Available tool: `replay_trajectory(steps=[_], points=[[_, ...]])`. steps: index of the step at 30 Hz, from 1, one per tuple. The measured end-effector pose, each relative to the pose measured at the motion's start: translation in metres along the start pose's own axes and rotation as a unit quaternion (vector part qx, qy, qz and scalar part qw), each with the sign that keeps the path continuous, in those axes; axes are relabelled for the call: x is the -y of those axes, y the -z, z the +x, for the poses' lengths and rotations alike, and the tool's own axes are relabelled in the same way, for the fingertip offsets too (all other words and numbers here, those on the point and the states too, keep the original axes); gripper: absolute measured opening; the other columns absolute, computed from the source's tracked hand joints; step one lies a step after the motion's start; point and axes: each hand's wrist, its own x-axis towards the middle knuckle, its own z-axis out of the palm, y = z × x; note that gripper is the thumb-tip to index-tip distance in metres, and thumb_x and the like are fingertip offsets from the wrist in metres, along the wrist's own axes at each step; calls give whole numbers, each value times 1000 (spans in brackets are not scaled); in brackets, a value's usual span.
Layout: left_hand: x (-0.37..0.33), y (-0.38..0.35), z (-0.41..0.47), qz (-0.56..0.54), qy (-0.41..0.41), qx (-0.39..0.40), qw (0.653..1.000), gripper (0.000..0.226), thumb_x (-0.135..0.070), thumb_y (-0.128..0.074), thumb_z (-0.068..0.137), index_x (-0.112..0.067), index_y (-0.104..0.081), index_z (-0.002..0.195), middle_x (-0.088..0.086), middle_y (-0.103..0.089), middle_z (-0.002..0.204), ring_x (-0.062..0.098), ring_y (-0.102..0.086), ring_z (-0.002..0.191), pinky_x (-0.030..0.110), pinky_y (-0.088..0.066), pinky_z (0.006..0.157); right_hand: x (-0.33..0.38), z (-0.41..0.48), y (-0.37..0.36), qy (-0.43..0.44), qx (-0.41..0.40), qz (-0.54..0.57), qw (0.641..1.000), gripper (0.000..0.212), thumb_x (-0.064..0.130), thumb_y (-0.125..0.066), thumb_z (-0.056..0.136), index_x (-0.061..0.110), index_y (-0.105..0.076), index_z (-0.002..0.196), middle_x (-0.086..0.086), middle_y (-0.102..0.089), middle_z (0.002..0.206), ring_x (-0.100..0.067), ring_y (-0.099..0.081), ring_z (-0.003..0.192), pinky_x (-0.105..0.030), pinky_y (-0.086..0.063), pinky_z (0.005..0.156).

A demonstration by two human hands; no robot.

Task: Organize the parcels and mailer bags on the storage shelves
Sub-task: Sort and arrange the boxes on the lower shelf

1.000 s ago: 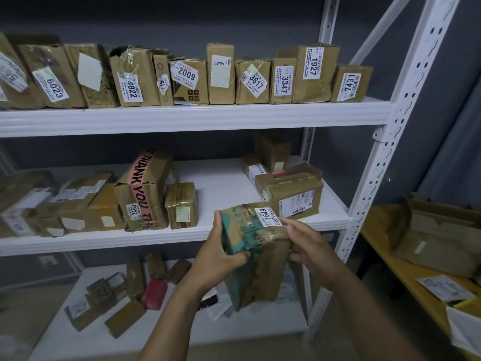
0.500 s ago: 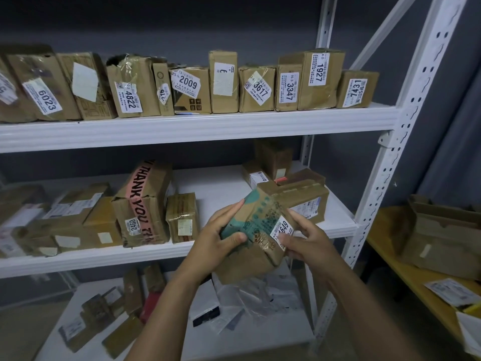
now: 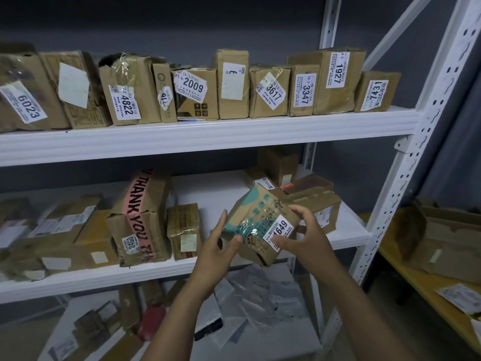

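L hand (image 3: 218, 254), R hand (image 3: 305, 239) grip tilted parcel (image 3: 256, 214) at mid-shelf (image 3: 104, 281) front edge.

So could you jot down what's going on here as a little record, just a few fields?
Held item: parcel, brown with teal print, tilted
Label: reads 1649
Left hand: holds the parcel's left edge, thumb on its front
Right hand: holds its right side, thumb by the label
Top shelf: row of standing boxes, number labels facing out
Middle shelf: boxes, one taped THANK YOU
Bottom shelf: mailer bags, small boxes
Side table: open box, papers
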Motion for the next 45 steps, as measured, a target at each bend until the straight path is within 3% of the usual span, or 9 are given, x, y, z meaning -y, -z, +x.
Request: replay_trajectory(steps=[5, 12, 18, 21, 25, 33, 36, 39, 45], points=[[1, 10, 15, -100, 25, -9, 995, 77, -49, -71, 74, -44, -34, 142, -5, -51, 136, 12, -59, 115, 34, -52, 95, -9, 20, -11, 20, 9, -13, 1000, 59, 6, -81, 71, 23, -48, 118, -1, -64, 108, -2, -66, 86, -20, -56, 67], [5, 15, 44, -20, -23, -75, 997, 75, -7, -74, 81, -37, -34, 138, -8, -48, 133, -3, -54, 112, 15, -52, 87, -38, 67, -35, 37, 66, -165, 983, 102, 63, -73, 56, 54, -19, 143, 9, -41, 146, -18, -46, 130, -47, -48, 98], [9, 16, 64, 32, 1, -98, 995, 78, -17, -65, 90, -25, -18, 152, -13, -44, 139, -12, -52, 109, 6, -45, 83, -47, 94, -44, 27, 125, -97, 987, 113, 26, -80, 74, 46, 1, 149, 11, -36, 147, -11, -42, 130, -39, -43, 104], [9, 16, 70, 97, -16, -98, 990, 56, -15, -63, 92, -24, -39, 141, -13, -59, 120, -17, -57, 96, 3, -44, 73, -56, 105, -46, 21, 122, -77, 989, 110, 23, -82, 71, 41, -6, 149, 8, -41, 141, -12, -45, 127, -41, -47, 101], [11, 15, 73, 105, -28, -99, 989, 48, -13, -61, 92, -34, -42, 130, -22, -59, 112, -16, -58, 98, 4, -44, 74, -64, 116, -46, 19, 138, -63, 988, 87, 13, -81, 74, 27, -27, 140, 7, -49, 125, -10, -51, 116, -17, -47, 86], [33, 13, 70, 162, 14, -126, 979, 71, -9, -69, 85, -35, -38, 143, -23, -61, 109, -9, -59, 99, 8, -47, 81, -73, 125, -51, 20, 173, -77, 982, 79, 9, -78, 77, 29, -32, 138, 15, -48, 114, 4, -51, 100, -2, -43, 71], [43, 8, 64, 206, 26, -162, 965, 84, -10, -73, 81, -32, -28, 149, -21, -59, 116, -4, -56, 106, 0, -39, 78, -74, 128, -54, 36, 186, -115, 975, 79, 13, -76, 79, 35, -31, 140, 19, -49, 118, -5, -53, 109, -15, -50, 82], [52, 11, 62, 297, 24, -204, 933, 98, -21, -77, 77, -35, -16, 152, -4, -51, 136, 11, -50, 120, 18, -42, 95, -78, 129, -58, 49, 191, -152, 969, 76, 20, -76, 79, 41, -32, 137, 11, -51, 131, -12, -55, 116, -35, -53, 92], [71, 27, 63, 497, 16, -229, 837, 83, -41, -81, 67, -27, -46, 141, 8, -57, 130, 33, -36, 131, 51, -20, 111, -78, 133, -68, 94, 224, -226, 943, 64, 21, -71, 84, 31, -40, 138, 4, -47, 141, -12, -49, 121, -21, -42, 94]])
